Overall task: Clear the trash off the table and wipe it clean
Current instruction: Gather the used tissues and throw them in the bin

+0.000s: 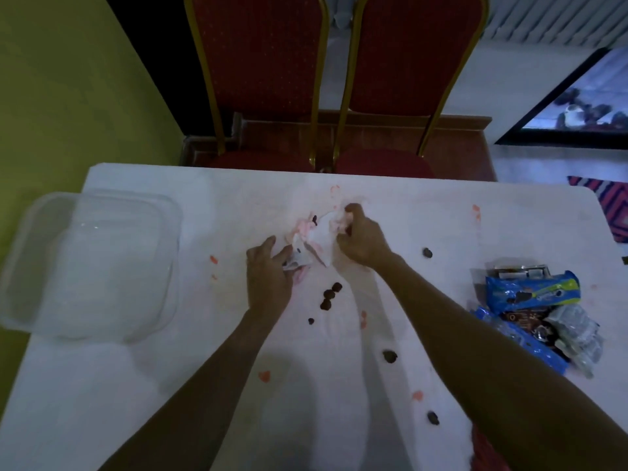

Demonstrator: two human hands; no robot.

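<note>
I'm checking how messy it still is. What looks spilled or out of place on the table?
Pink smears and dark crumbs dot the table; wrappers are heaped at its right edge.

Crumpled tissue (317, 241) gripped over a soiled white table (424, 212)

The pink-stained tissue is bunched mid-table; pink smears (264, 375) and dark crumbs (330, 295) are scattered across the surface, and crushed blue snack wrappers (533, 292) are heaped at the right edge.
</note>
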